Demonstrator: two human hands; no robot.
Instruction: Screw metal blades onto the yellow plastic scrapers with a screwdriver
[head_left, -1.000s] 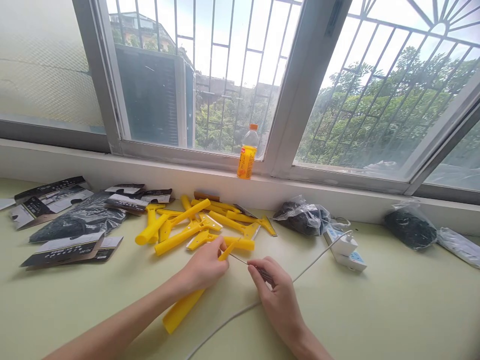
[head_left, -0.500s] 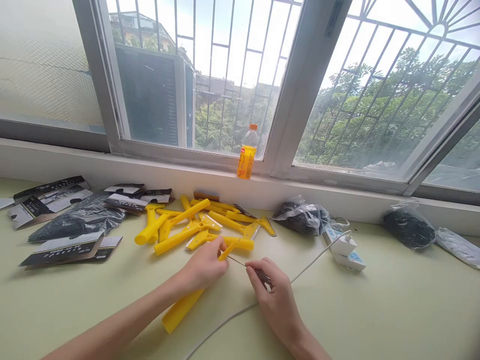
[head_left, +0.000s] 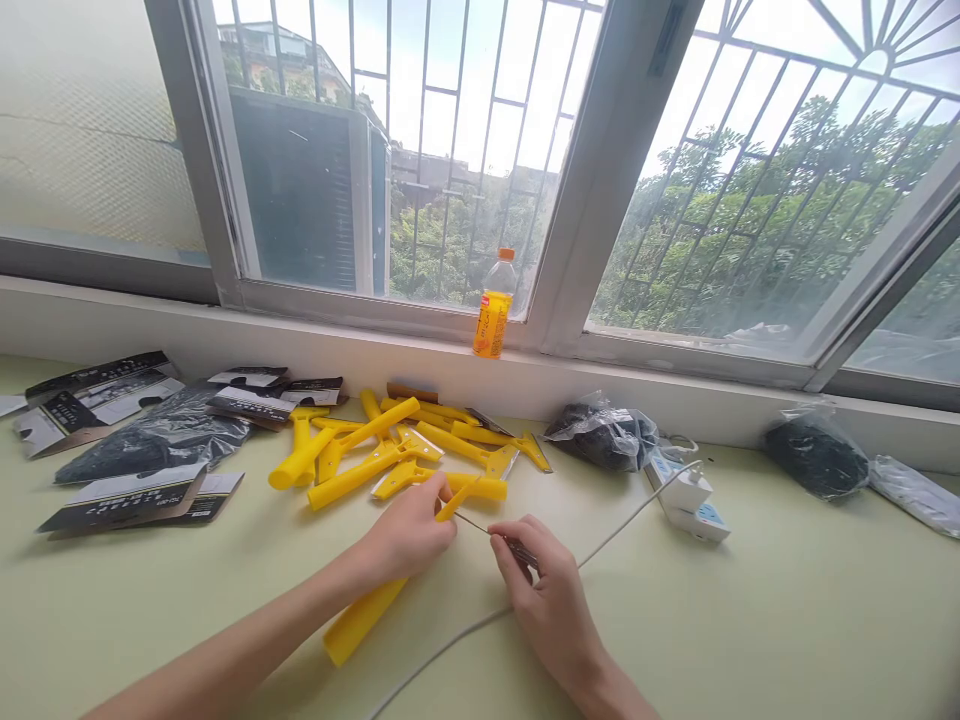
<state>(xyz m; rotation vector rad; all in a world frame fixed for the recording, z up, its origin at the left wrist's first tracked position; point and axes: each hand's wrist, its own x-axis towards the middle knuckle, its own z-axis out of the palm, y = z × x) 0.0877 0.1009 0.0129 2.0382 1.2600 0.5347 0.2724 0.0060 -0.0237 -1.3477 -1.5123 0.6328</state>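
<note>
Yellow plastic scraper with long tubular handle (head_left: 364, 625), front and centre over pale green tabletop (head_left: 750, 620); left hand (head_left: 416, 530) wrapped closed round its neck. Right hand (head_left: 551, 590), fingers curled in, pinching slim dark-handled metal tool (head_left: 523, 552), thin shaft aimed at scraper head, tip contact unclear. Just beyond, heap of yellow scrapers (head_left: 360, 480). Greyish-white cable (head_left: 465, 632) running beneath right hand. Orange-capped clear drink bottle (head_left: 493, 320) upright on white ledge (head_left: 420, 350).

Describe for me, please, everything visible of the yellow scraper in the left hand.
The yellow scraper looks plastic, with a long, rounded handle; its middle is hidden by the left hand gripping it. It slants, handle end toward the lower left, in front of other yellow scrapers. A tapering part of its head juts past the hand; the slim screwdriver points there, but contact cannot be told.
</note>
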